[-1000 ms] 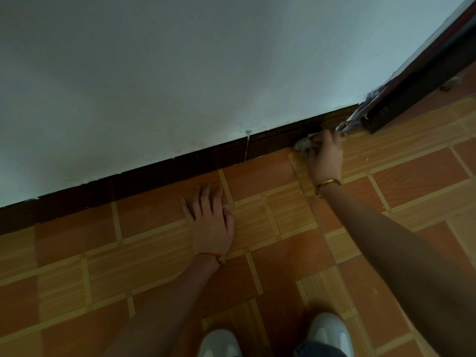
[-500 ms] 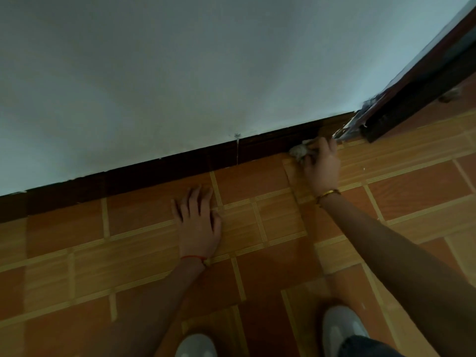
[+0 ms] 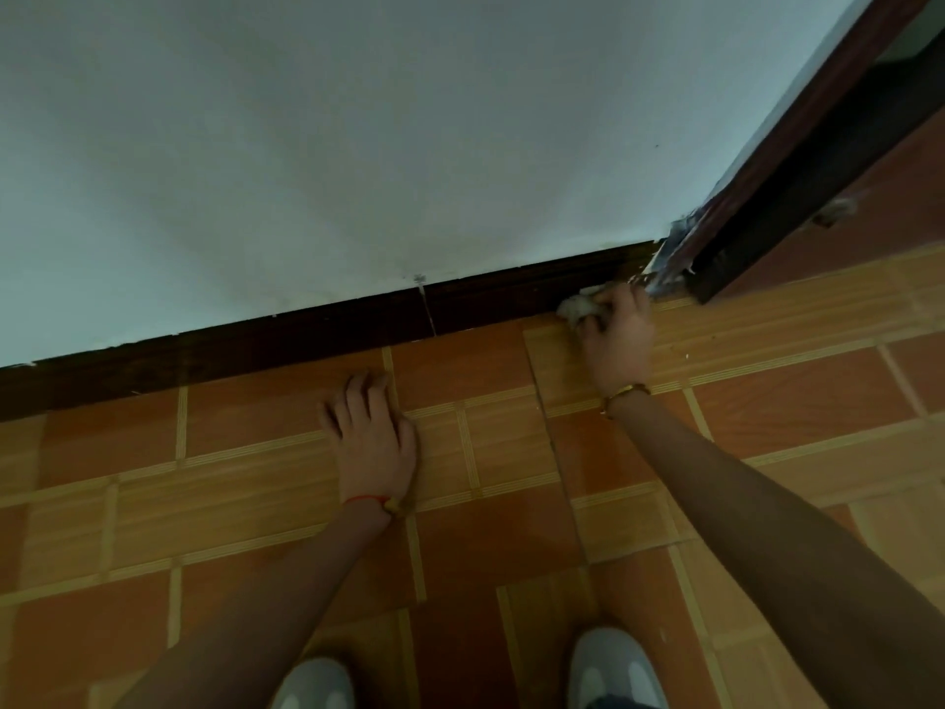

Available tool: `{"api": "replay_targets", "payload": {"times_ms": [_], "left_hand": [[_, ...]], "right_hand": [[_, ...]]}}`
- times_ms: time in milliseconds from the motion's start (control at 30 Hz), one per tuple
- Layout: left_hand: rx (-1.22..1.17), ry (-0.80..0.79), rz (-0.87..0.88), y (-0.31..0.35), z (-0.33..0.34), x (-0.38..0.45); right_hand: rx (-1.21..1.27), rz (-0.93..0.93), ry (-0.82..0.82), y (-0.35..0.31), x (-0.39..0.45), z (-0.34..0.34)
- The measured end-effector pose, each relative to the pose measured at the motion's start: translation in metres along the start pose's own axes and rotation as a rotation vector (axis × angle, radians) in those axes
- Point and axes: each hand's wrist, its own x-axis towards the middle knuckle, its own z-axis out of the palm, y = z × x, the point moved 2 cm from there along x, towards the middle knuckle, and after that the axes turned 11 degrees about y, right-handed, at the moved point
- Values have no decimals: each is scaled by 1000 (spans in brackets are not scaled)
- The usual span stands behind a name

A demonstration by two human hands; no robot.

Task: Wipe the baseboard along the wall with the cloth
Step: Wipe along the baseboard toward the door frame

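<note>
A dark brown baseboard point(image 3: 307, 332) runs along the foot of the pale wall, rising from lower left to upper right. My right hand point(image 3: 619, 335) grips a small bunched white cloth point(image 3: 575, 305) and holds it against the baseboard's lower edge, close to its right end by the door frame. My left hand point(image 3: 370, 434) lies flat on the tiled floor, fingers spread, a little in front of the baseboard. It holds nothing.
A dark door frame point(image 3: 797, 161) with scuffed paint at its foot stands at the right. A thin pale seam point(image 3: 427, 309) crosses the baseboard mid-way. Orange and tan floor tiles point(image 3: 255, 504) fill the foreground. My two white shoes point(image 3: 613, 667) show at the bottom edge.
The view has shifted slightly. My right hand with the cloth stays near the baseboard's right end, moved a little left along it. My left hand remains planted on the floor.
</note>
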Motion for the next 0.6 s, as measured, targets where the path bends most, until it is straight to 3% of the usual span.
{"api": "replay_targets", "payload": {"times_ms": [133,433,600], "left_hand": [[37,-24,58,7,2,1],[-34,-90,93,46,7,-2],[-19,-74,68,54,14,-11]], "right_hand": [[8,179,222,20,33,-30],[222,-108,59,-49,-1,-17],[214,21,319,-23,30,-46]]}}
